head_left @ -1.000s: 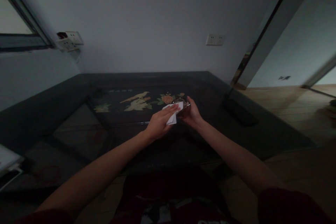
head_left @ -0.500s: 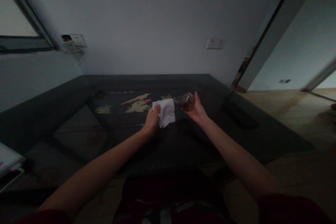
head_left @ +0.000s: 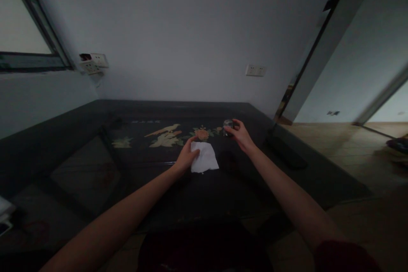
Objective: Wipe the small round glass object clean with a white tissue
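Note:
My left hand (head_left: 185, 157) is closed on the corner of a white tissue (head_left: 204, 158), which lies spread on the dark table (head_left: 79, 136). My right hand (head_left: 240, 134) reaches further out and is shut on a small clear glass (head_left: 228, 127), held low at the table surface beside the painted flower. The two hands are apart, the tissue between them. The room is dim and the glass is hard to make out.
The table top has a painted bird and flower panel (head_left: 168, 131). A dark flat object (head_left: 287, 153) lies on the table's right side. Wall sockets (head_left: 255, 70) sit on the back wall. A window (head_left: 22, 38) is at the left, an open doorway at the right.
The hands have separated. My left hand brought the tissue away from the glass and down onto the table. My right hand moved the glass forward and lower.

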`<state>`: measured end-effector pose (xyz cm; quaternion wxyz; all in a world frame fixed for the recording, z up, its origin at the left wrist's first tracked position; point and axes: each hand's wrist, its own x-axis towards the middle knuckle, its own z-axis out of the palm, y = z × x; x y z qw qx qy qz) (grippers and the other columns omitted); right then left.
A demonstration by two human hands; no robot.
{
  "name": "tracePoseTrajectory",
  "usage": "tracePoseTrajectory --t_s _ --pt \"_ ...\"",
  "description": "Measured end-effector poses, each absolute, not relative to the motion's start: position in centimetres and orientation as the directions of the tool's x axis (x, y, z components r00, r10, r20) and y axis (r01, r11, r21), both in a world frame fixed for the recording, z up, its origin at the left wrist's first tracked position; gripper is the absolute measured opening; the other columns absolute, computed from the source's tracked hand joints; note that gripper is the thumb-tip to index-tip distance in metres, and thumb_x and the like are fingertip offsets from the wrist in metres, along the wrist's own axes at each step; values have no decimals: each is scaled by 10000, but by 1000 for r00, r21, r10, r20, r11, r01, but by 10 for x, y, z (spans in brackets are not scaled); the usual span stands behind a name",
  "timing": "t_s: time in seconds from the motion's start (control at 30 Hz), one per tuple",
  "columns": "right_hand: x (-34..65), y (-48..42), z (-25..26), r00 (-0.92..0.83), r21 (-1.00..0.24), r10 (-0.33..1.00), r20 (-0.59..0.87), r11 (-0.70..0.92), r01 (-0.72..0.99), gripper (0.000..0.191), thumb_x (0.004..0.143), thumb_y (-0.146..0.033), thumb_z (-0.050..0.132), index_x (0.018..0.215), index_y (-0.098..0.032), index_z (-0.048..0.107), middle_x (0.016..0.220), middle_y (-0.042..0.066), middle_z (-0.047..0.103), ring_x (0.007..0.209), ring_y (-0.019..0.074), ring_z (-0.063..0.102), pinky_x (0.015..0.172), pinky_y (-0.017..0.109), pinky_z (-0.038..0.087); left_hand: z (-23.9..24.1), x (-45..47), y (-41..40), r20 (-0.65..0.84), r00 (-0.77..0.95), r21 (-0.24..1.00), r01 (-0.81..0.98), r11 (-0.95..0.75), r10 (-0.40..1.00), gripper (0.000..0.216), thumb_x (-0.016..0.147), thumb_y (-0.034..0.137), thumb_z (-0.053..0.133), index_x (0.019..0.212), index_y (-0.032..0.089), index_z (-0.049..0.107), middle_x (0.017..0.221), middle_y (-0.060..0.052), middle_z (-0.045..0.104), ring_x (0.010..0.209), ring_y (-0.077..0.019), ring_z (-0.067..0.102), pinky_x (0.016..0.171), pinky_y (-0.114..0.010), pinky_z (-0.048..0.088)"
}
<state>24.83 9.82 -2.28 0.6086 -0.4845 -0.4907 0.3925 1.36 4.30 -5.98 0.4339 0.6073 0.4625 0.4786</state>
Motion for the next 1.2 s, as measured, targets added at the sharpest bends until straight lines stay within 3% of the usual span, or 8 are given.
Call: tracePoseTrajectory --t_s 0.1,0.2,0.27,0.37,0.53,0.87,1.2 --pt "261 113 -33 198 -847 863 465 368 384 753 469 -406 841 1120 -184 535 1126 117 614 1064 270 577 918 416 456 -62 8 48 349 173 834 390 -389 921 712 725 87 547 1402 186 351 1122 -99 635 978 -220 633 944 -435 491" --pt "274 119 -43 115 -692 811 573 404 598 669 591 -457 776 1159 -175 562 1160 150 605 1091 300 565 964 457 420 -59 4 50 508 259 629 541 -559 822 722 723 70 549 1408 188 353 1344 -136 510 1250 -260 494 1092 -475 362" --pt "281 119 -48 52 -588 796 603 399 703 653 645 -468 746 1206 -186 569 1182 160 593 1118 319 551 973 474 410 -56 3 48 556 335 491 606 -626 761 568 765 93 533 1322 188 472 1407 -129 450 1334 -268 403 1118 -476 331" --pt "286 115 -54 -17 -488 826 563 349 800 641 697 -493 707 1256 -212 570 1201 154 576 1141 324 538 966 477 418 -53 4 43 506 506 358 614 -703 699 338 853 146 477 1167 185 596 1352 -122 512 1299 -249 450 1094 -457 373" --pt "283 111 -59 -79 -411 888 453 287 865 673 704 -566 689 1281 -238 577 1215 141 562 1140 328 532 947 466 442 -61 7 41 324 697 278 576 -769 640 413 899 259 492 1301 174 530 1435 -150 464 1365 -256 391 1130 -467 306" --pt "277 113 -64 -101 -374 885 454 292 880 669 741 -603 636 1299 -239 571 1206 134 567 1136 319 537 948 448 453 -67 9 39 140 751 200 617 -761 646 524 957 451 372 1451 275 358 1546 -110 280 1434 -288 244 1137 -523 210" --pt "271 113 -67 -123 -357 880 459 309 881 670 741 -614 632 1305 -257 574 1186 135 572 1114 324 550 934 440 471 -68 9 37 123 758 183 617 -765 641 556 952 513 361 1468 311 312 1566 -90 228 1449 -285 202 1149 -519 176"
